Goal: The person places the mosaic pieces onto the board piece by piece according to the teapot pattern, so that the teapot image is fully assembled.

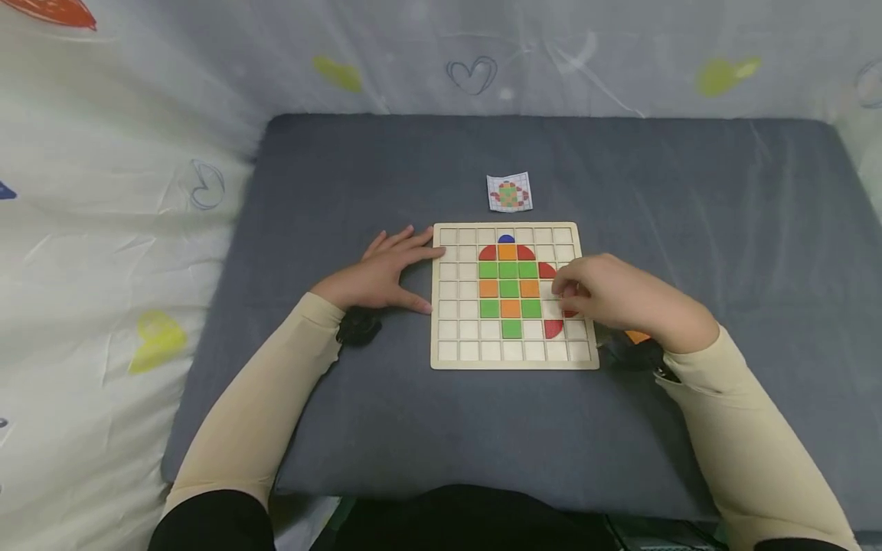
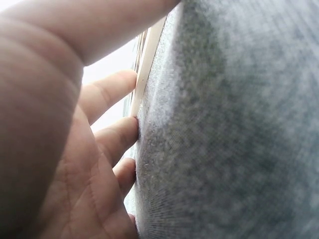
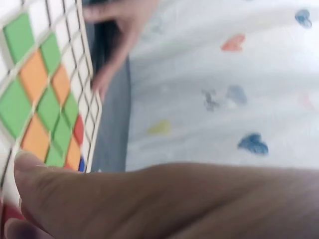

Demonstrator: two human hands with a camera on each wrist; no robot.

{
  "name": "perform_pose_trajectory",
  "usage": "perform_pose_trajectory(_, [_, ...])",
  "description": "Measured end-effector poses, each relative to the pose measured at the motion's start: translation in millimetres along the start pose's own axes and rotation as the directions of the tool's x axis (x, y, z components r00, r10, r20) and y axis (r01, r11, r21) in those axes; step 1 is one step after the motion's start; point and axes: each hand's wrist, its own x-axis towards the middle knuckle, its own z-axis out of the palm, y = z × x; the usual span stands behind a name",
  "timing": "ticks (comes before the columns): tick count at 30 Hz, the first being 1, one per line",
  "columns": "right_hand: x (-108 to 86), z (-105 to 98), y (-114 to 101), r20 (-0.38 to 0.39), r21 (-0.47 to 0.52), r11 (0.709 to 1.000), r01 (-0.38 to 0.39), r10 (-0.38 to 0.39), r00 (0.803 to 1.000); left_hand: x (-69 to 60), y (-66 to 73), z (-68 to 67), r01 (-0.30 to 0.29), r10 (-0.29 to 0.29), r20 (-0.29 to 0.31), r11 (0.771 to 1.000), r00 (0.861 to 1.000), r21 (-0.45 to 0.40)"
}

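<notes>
A wooden grid board [image 1: 448, 364] lies on the table, with green square tiles [image 1: 511, 329], orange square tiles [image 1: 511, 308], several red rounded tiles [image 1: 553, 329] and one blue half-round tile [image 1: 506, 239] in its cells. My left hand [image 1: 386, 268] has its fingers spread and touches the board's left edge with thumb and fingertips. Over the right side of the board, my right hand [image 1: 599, 291] bends its fingers and thumb together. A red tile [image 1: 570, 313] shows partly beneath that thumb; whether the fingers pinch it is hidden. The right wrist view shows the thumb [image 3: 30, 172] close above the board.
Behind the board lies a small picture card [image 1: 510, 193] with a coloured grid pattern. An orange piece [image 1: 637, 337] is partly covered by my right wrist. A dark grey cloth [image 1: 358, 168] covers the table, and a patterned white curtain [image 1: 413, 61] hangs behind it.
</notes>
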Motion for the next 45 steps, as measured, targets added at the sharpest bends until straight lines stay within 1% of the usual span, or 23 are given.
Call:
perform_pose_trajectory(5, [-15.6,-6.9,24.5,-0.044,-0.007,0.997,-0.073,0.072,0.996,1.6,2.1,-0.7,0.004,-0.004,0.006,1.0,1.0,0.008])
perform_pose_trajectory(10, [-26.9,-5.9,44.3,-0.082,-0.033,0.993,-0.116,0.113,0.99,1.8,2.6,-0.7,0.007,-0.007,0.008,1.0,1.0,0.006])
perform_pose_trajectory(15, [-31.0,-1.6,52.5,-0.105,-0.048,0.99,-0.133,0.127,0.986,2.1,2.4,-0.4,0.008,-0.008,0.001,1.0,1.0,-0.002])
perform_pose_trajectory(18, [-29.9,1.3,55.3,-0.103,-0.04,0.989,-0.142,0.138,0.985,1.8,1.4,0.5,0.006,-0.006,0.0,1.0,1.0,-0.005])
perform_pose_trajectory(21, [-27.7,3.8,55.7,-0.096,-0.015,0.987,-0.16,0.158,0.983,1.6,1.3,1.2,0.004,-0.004,0.0,1.0,1.0,-0.006])
perform_pose_trajectory(24, [-25.8,6.5,54.2,-0.07,0.043,0.983,-0.179,0.182,0.981,1.8,1.6,1.4,0.007,-0.007,0.001,1.0,1.0,-0.006])
perform_pose_trajectory(27, [-24.8,8.8,51.9,-0.056,0.073,0.98,-0.187,0.191,0.98,2.0,1.6,1.0,0.01,-0.01,-0.001,1.0,1.0,-0.002])
perform_pose_trajectory(34, [-26.5,10.1,50.6,-0.085,0.035,0.988,-0.148,0.15,0.985,1.2,2.4,0.1,0.009,-0.009,0.0,1.0,1.0,-0.006])
perform_pose_trajectory(38, [-31.3,8.1,46.6,-0.117,0.02,0.99,-0.138,0.139,0.983,1.6,2.8,-0.3,0.012,-0.012,0.002,1.0,1.0,-0.006])
perform_pose_trajectory(42, [-35.5,5.3,38.7,-0.131,0.035,0.989,-0.147,0.15,0.98,1.8,3.7,-1.0,0.015,-0.015,0.001,1.0,1.0,-0.009])
perform_pose_trajectory(45, [-34.9,6.1,31.9,-0.129,0.054,0.991,-0.122,0.128,0.983,1.4,3.5,-0.9,0.014,-0.014,0.002,1.0,1.0,-0.013])
